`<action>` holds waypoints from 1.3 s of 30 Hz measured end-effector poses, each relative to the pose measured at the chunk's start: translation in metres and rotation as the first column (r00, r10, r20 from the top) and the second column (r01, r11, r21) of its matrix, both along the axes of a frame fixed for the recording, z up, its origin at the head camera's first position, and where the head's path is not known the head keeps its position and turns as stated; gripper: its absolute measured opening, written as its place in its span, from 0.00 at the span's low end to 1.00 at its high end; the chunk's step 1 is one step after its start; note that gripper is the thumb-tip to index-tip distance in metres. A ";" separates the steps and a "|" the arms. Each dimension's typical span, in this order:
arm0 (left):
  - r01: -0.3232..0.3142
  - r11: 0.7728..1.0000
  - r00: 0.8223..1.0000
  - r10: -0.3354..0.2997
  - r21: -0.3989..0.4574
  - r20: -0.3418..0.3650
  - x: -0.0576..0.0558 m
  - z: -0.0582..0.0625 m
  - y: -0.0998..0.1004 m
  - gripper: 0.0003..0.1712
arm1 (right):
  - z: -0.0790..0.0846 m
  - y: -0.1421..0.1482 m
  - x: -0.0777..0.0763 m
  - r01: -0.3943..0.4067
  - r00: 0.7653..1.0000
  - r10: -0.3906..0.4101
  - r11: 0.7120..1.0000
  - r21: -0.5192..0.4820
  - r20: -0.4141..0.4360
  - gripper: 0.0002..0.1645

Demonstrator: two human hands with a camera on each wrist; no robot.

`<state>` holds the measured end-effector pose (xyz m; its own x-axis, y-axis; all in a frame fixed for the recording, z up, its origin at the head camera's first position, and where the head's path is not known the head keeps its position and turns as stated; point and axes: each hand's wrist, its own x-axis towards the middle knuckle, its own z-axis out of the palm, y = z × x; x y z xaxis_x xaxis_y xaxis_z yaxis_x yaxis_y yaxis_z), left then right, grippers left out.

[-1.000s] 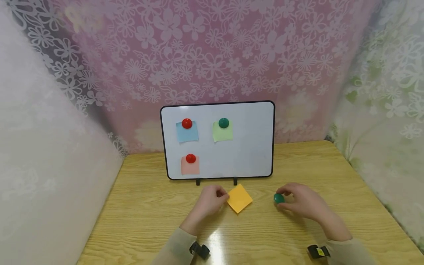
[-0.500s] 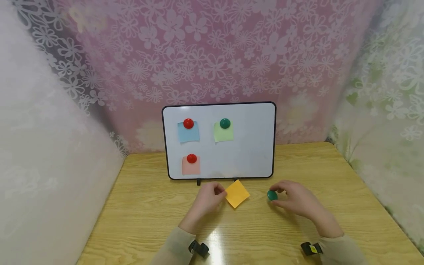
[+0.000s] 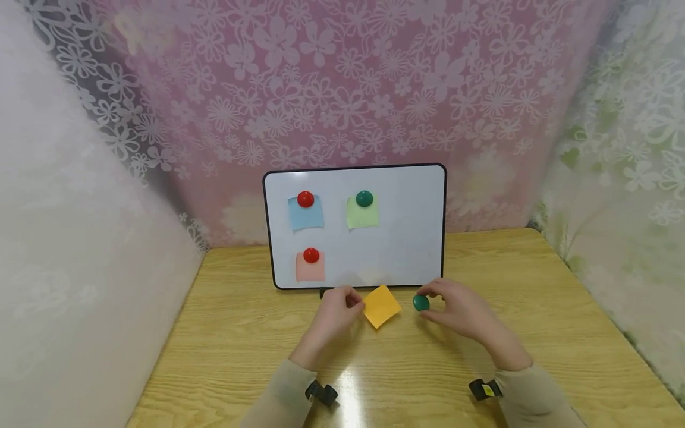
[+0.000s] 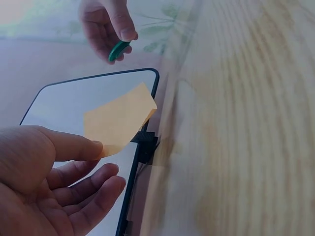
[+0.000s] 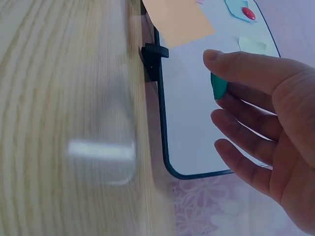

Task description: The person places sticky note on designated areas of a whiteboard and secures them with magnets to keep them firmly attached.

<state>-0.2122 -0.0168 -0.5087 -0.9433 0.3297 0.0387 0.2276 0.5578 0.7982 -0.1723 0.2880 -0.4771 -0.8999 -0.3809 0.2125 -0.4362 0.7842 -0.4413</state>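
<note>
My left hand [image 3: 336, 312] pinches an orange sticky note [image 3: 382, 307] by one corner, thumb on its face, in front of the whiteboard's lower edge. In the left wrist view the note [image 4: 118, 118] hangs in the air, slightly bent. To its right, my right hand [image 3: 457, 306] grips a round green magnet [image 3: 421, 302] between thumb and fingers; in the right wrist view the magnet [image 5: 218, 86] is seen edge-on. Behind both hands stands the black-framed whiteboard [image 3: 407, 232], leaning back a little. Note and magnet are apart from each other.
On the board, a red magnet [image 3: 305, 199] holds a blue note [image 3: 307, 219], a green magnet [image 3: 364, 198] a light green note [image 3: 363, 218], and another red magnet [image 3: 311, 255] a pink note [image 3: 310, 272]. Black feet [image 4: 146, 142] support the board on the wooden table [image 3: 241, 333].
My right hand has moved left and toward the board with the green magnet, closing in on the note. The left hand has carried the orange note slightly up toward the board.
</note>
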 end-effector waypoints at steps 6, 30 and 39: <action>-0.009 1.000 1.000 0.009 -0.004 -0.026 -0.008 0.007 -0.002 0.04 | 0.001 -0.008 -0.004 -0.009 0.998 0.009 1.000 0.002 -0.056 0.21; 0.004 0.973 0.982 -0.047 -0.229 -0.183 -0.038 0.031 0.000 0.06 | 0.005 -0.052 -0.026 0.045 0.987 -0.052 0.998 -0.048 -0.152 0.25; 0.029 0.938 0.962 -0.119 -0.344 -0.245 -0.050 0.045 0.005 0.05 | -0.001 -0.066 -0.038 0.091 0.967 -0.114 0.990 -0.111 -0.228 0.24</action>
